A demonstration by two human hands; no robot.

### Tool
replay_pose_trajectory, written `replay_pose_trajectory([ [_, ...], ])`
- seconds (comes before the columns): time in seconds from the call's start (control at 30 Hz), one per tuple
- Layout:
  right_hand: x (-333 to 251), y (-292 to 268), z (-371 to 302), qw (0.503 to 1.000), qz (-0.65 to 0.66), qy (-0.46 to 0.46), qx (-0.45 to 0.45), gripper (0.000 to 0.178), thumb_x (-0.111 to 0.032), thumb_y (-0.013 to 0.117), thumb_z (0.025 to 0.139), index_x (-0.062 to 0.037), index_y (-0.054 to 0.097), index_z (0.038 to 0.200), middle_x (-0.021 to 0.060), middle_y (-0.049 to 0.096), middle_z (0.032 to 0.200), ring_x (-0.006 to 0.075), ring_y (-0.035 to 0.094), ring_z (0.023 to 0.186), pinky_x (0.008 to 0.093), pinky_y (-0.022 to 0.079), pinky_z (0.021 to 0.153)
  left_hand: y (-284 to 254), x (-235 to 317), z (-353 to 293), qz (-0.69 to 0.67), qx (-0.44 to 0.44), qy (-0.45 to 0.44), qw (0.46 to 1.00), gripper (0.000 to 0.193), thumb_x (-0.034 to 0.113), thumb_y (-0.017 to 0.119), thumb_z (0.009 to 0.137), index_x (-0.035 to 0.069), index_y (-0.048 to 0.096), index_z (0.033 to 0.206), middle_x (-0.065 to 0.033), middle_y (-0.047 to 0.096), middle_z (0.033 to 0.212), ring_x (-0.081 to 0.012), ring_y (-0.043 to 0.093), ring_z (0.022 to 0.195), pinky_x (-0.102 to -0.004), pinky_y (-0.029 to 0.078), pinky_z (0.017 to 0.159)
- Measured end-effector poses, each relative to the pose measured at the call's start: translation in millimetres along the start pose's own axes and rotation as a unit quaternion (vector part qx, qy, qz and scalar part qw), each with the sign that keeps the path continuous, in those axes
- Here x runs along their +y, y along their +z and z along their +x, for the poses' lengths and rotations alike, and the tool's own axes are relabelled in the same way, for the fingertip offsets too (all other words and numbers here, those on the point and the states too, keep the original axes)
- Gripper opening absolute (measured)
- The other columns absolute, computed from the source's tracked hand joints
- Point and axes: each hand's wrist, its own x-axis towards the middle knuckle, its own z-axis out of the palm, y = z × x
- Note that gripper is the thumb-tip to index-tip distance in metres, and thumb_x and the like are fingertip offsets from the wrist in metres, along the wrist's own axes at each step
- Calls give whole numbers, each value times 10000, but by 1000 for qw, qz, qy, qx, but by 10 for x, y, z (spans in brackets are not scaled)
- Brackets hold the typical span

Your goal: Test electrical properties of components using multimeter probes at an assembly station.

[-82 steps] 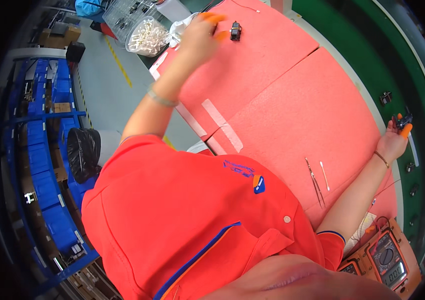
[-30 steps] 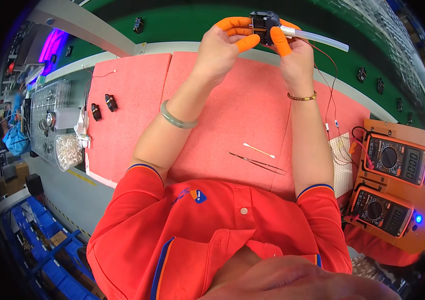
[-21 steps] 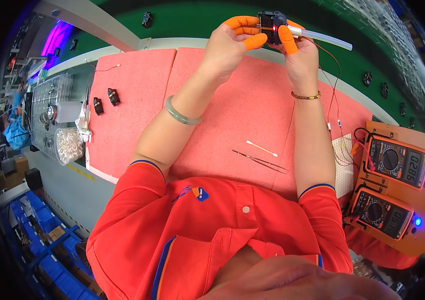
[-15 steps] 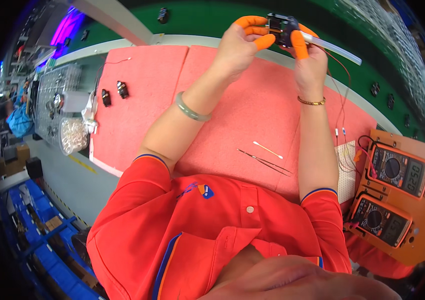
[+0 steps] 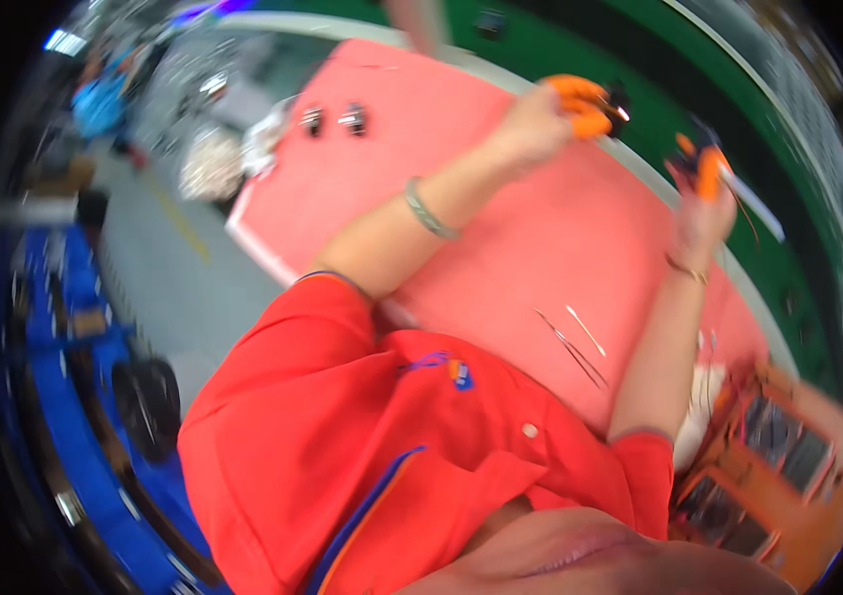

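Orange finger covers are on the fingertips of both my hands. My left hand [image 5: 552,117], past the far edge of the pink foam mat [image 5: 501,258], grips a small black part [image 5: 619,109] with a bright spot. Farther right, my right hand [image 5: 704,203] is closed around a dark device [image 5: 701,134], blurred by motion. A white tube [image 5: 760,210] sticks out beside that hand, and a thin reddish wire hangs near it. The two hands are apart. Between my forearms, tweezers [image 5: 570,347] and a cotton swab [image 5: 586,330] lie on the mat.
Two small dark parts [image 5: 352,119] stand on the mat's left side, near a tub of pale small pieces [image 5: 211,164]. Beyond the mat runs a green surface [image 5: 550,50] carrying a dark part [image 5: 490,23]. Two orange meters [image 5: 786,436] sit at the lower right.
My hands were together on one black device and have separated, the left with a black part, the right with the tubed device. The whole view has shifted and turned, with blur.
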Motion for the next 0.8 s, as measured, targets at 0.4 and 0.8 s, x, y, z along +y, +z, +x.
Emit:
replay_pose_trajectory([
  [0.4, 324, -183, 29, 995, -57, 85, 21, 317, -218, 351, 882, 12, 455, 1073, 121, 546, 987, 168, 542, 827, 265, 445, 713, -2150, 756, -1426, 192, 340, 148, 909, 289, -12, 557, 732, 6, 500, 1014, -92, 549, 891, -159, 543, 807, -247, 441, 704],
  [0.8, 436, -237, 79, 994, -96, 56, 11, 263, -152, 386, 867, 21, 460, 1051, 126, 551, 964, 171, 550, 804, 253, 461, 681, -4982, 1369, -1145, 141, 612, 122, 769, 264, 21, 619, 690, -12, 511, 929, -95, 585, 791, -149, 567, 641, -224, 467, 563],
])
